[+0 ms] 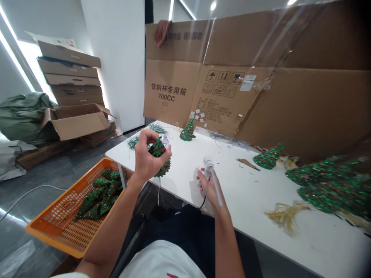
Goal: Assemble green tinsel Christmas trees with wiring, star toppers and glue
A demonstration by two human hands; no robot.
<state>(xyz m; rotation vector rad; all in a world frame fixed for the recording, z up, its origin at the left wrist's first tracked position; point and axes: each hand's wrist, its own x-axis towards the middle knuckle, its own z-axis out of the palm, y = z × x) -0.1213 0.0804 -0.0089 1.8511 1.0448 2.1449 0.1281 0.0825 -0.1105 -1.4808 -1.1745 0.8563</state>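
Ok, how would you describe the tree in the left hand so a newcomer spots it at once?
In front of the tall cardboard wall stands a white table. Near its left end, the left hand holds a small green tree with reddish trim. Unlike the trees on the table and the cones in the orange basket, this one is held, a shiny clear piece by its tip.

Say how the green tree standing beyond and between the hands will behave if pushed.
The green tree would probably slide before tipping, given its broad base and narrow top. Knocked over, its cone shape might roll in a curve.
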